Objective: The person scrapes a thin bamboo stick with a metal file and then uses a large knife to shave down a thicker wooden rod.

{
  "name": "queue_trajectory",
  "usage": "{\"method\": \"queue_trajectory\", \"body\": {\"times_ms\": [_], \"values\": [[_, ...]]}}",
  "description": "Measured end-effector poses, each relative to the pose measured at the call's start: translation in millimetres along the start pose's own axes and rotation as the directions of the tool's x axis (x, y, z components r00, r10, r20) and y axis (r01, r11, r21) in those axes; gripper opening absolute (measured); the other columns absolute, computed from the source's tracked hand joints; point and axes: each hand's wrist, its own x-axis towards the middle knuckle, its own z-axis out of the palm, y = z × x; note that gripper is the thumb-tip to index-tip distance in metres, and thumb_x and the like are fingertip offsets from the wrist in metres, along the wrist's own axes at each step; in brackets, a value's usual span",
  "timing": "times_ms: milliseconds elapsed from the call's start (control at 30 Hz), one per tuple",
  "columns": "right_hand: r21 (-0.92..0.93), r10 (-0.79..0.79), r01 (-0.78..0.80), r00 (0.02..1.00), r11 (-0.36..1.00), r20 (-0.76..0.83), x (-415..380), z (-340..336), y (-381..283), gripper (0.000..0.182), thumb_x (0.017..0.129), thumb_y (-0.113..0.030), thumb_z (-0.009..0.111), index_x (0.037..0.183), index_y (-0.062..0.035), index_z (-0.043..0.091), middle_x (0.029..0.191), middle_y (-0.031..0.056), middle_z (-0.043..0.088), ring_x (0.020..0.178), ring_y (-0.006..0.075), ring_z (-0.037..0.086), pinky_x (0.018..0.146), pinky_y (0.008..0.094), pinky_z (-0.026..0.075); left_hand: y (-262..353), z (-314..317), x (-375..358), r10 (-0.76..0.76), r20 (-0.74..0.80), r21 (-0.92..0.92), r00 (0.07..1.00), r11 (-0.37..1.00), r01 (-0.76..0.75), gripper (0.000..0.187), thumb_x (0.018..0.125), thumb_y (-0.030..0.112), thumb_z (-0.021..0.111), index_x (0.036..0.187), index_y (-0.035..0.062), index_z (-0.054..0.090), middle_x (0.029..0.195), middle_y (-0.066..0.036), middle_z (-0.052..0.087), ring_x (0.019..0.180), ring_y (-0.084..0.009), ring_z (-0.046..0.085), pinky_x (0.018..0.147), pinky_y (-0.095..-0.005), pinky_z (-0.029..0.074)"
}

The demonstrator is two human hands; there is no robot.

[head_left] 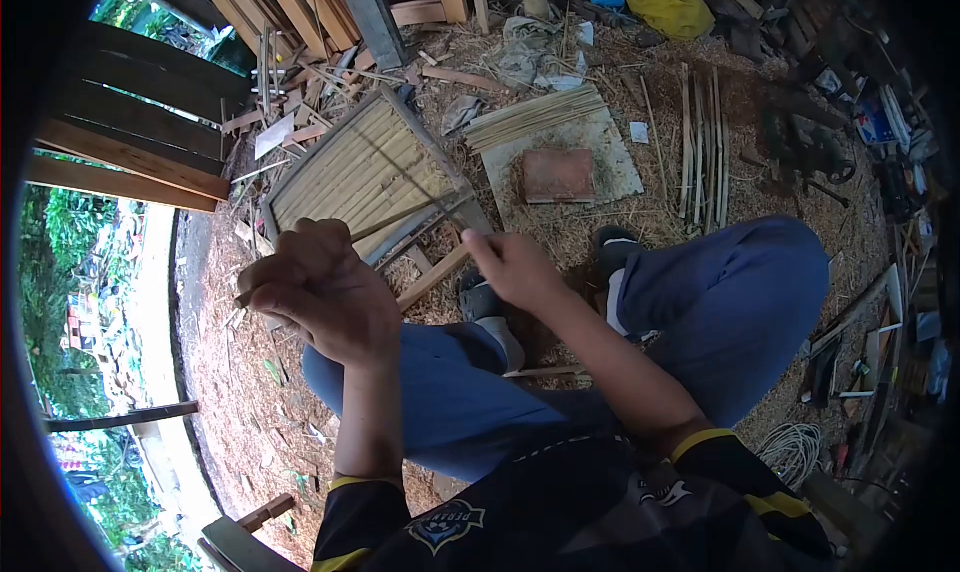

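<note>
My left hand (pixel 325 290) is closed in a fist around a thin bamboo strip (pixel 405 215), which runs out to the right across the panel. At the strip's far end is my right hand (pixel 518 270), its fingers curled and thumb stretched forward. From near that thumb a thin dark piece (pixel 405 172) slants up and left; I cannot tell what the right hand grips. Behind both hands, a panel of bamboo slats (pixel 350 167) in a grey wooden frame (pixel 440 150) leans at a tilt close to my feet.
Ahead lies a pale board (pixel 618 162) bearing a reddish block (pixel 558 176) and a bundle of thin strips (pixel 535 115). Several long sticks (pixel 705 147) lie right of it. Planks (pixel 130 162) stand at left, and coiled cord (pixel 792 452) rests at right. Shavings cover the ground.
</note>
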Motion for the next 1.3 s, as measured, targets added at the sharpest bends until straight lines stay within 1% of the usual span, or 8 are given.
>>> {"method": "queue_trajectory", "body": {"times_ms": [133,233,433,567,767,967,1067,1300], "values": [[-0.131,0.081,-0.073,0.995,0.989,0.064,6.8,-3.2,-0.1,0.069,0.101,-0.060,0.042,0.088,-0.0001,0.073,0.074,0.0254,0.067,0.077,0.0448,0.067,0.073,0.0508,0.051,0.8,-4.9,6.5,0.002,-0.035,0.001,0.999,1.000,-0.002,0.044,0.103,0.050,0.048,0.078,0.0158,0.037,0.069,0.004,0.020,0.065,-0.0131,0.024,0.060,-0.0305,0.024],[-0.235,0.199,-0.187,0.980,0.954,0.026,22.1,-15.0,24.6,0.070,0.101,-0.061,0.042,0.090,0.0003,0.073,0.075,0.0255,0.067,0.079,0.0455,0.067,0.074,0.0506,0.052,2.6,-3.6,5.5,0.001,-0.048,-0.017,0.999,1.000,-0.002,0.045,0.103,0.050,0.049,0.077,0.0155,0.036,0.068,0.004,0.019,0.065,-0.0131,0.023,0.059,-0.0307,0.023],[-0.095,0.015,-0.009,0.998,0.995,0.059,-0.1,-5.0,-8.6,0.074,0.101,-0.063,0.039,0.091,0.0019,0.073,0.080,0.0259,0.068,0.083,0.0457,0.067,0.076,0.0511,0.052,0.4,-0.8,8.2,-0.012,-0.063,-0.016,0.998,1.000,0.011,0.049,0.102,0.051,0.049,0.074,0.0154,0.032,0.068,0.004,0.017,0.064,-0.0131,0.023,0.059,-0.0316,0.023],[-0.230,0.173,-0.166,0.985,0.959,0.009,32.4,-6.3,54.7,0.071,0.101,-0.062,0.039,0.090,-0.0008,0.073,0.080,0.0253,0.068,0.083,0.0459,0.067,0.076,0.0509,0.052,2.6,-3.5,9.2,-0.011,-0.037,-0.029,0.999,1.000,0.010,0.050,0.103,0.052,0.047,0.073,0.0155,0.030,0.067,0.004,0.016,0.064,-0.0128,0.022,0.059,-0.0313,0.023],[0.043,-0.178,0.177,0.984,0.983,0.026,-5.9,2.4,-25.3,0.069,0.102,-0.058,0.044,0.077,0.0032,0.065,0.062,0.0208,0.057,0.058,0.0349,0.057,0.062,0.0468,0.044,1.2,-4.0,9.0,-0.017,0.003,-0.070,1.000,0.997,0.017,0.049,0.105,0.051,0.044,0.072,0.0160,0.033,0.065,0.005,0.017,0.062,-0.0122,0.021,0.059,-0.0304,0.023],[-0.047,0.061,-0.060,0.998,0.997,0.025,14.1,2.4,20.8,0.064,0.103,-0.052,0.047,0.077,0.0029,0.065,0.060,0.0191,0.055,0.056,0.0314,0.056,0.061,0.0454,0.045,4.2,-11.0,8.8,-0.025,0.004,-0.080,1.000,0.996,0.026,0.048,0.106,0.050,0.042,0.072,0.0164,0.033,0.066,0.005,0.017,0.062,-0.0119,0.021,0.059,-0.0304,0.023],[-0.158,0.090,-0.086,0.996,0.984,0.020,16.5,-7.2,23.7,0.064,0.102,-0.056,0.045,0.087,-0.0003,0.072,0.071,0.0228,0.066,0.070,0.0443,0.066,0.068,0.0506,0.051,3.2,-6.9,9.3,-0.022,0.017,-0.088,1.000,0.996,0.023,0.048,0.106,0.050,0.042,0.072,0.0163,0.033,0.066,0.005,0.017,0.062,-0.0119,0.021,0.059,-0.0302,0.023],[0.015,-0.210,0.209,0.977,0.978,0.046,-14.9,5.8,-34.0,0.065,0.103,-0.054,0.045,0.083,0.0026,0.067,0.065,0.0225,0.060,0.059,0.0389,0.057,0.062,0.0481,0.045,3.0,-9.0,6.3,-0.034,0.014,-0.087,0.999,0.996,0.035,0.049,0.105,0.052,0.042,0.072,0.0165,0.032,0.066,0.005,0.016,0.062,-0.0119,0.021,0.059,-0.0293,0.024]]}}
